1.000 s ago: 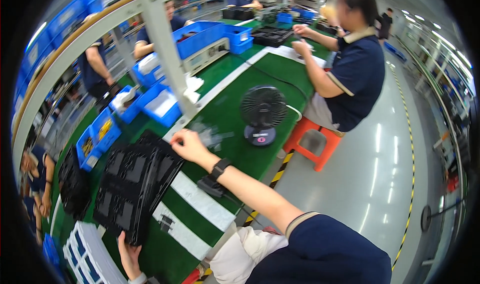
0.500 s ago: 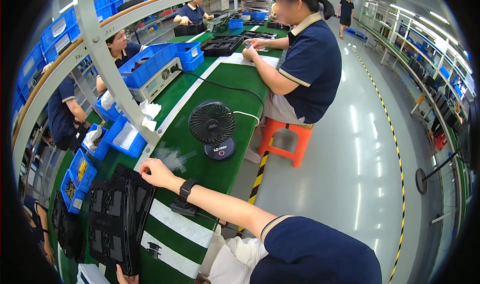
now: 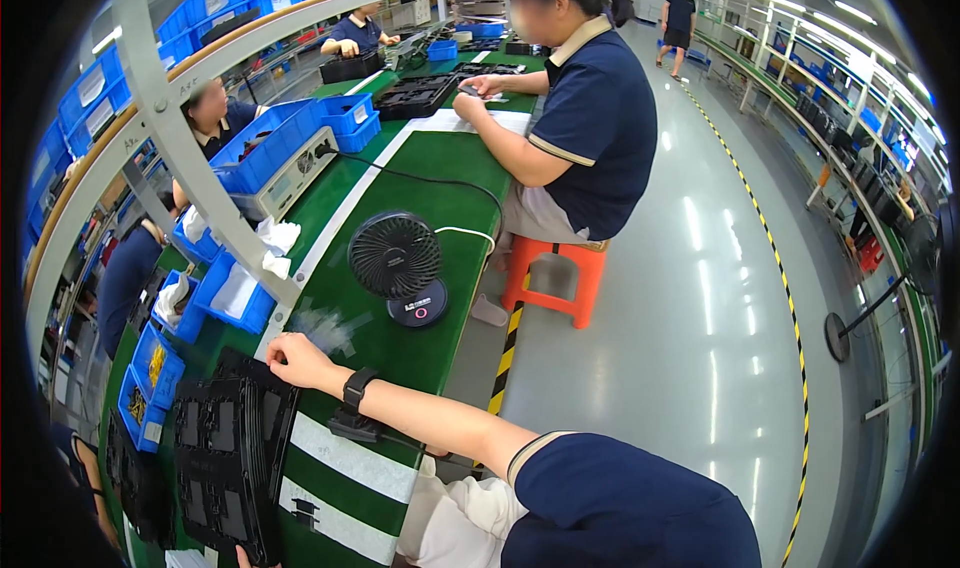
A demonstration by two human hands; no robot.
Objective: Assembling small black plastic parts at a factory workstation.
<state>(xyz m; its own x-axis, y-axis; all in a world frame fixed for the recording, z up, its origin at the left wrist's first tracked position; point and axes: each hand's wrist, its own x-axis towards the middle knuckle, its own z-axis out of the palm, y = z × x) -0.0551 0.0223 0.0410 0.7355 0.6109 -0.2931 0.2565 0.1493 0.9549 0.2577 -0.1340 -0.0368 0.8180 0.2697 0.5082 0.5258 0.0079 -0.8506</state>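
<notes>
A stack of black plastic trays point(image 3: 215, 458) with square recesses lies at the lower left of the green bench. My right hand point(image 3: 300, 361), a black watch on its wrist, has its fingers curled at the stack's far right corner, against a tray edge. Only a little of my left hand point(image 3: 243, 556) shows, at the near edge of the stack by the lower rim. Its thumb presses on the tray edge; the other fingers are hidden. A small black part point(image 3: 305, 509) lies on a white strip to the right of the stack.
A black desk fan point(image 3: 396, 266) stands beyond my right hand. Blue bins point(image 3: 235, 298), one with yellow pieces, line the left side by a metal frame post point(image 3: 180, 138). A co-worker point(image 3: 595, 128) sits ahead on an orange stool point(image 3: 553, 280). More black trays point(image 3: 140, 478) lie far left.
The whole view has shifted slightly, with the bench items moving left. My right hand stays at the tray corner. Less of my left hand shows. A person at the left has bent forward.
</notes>
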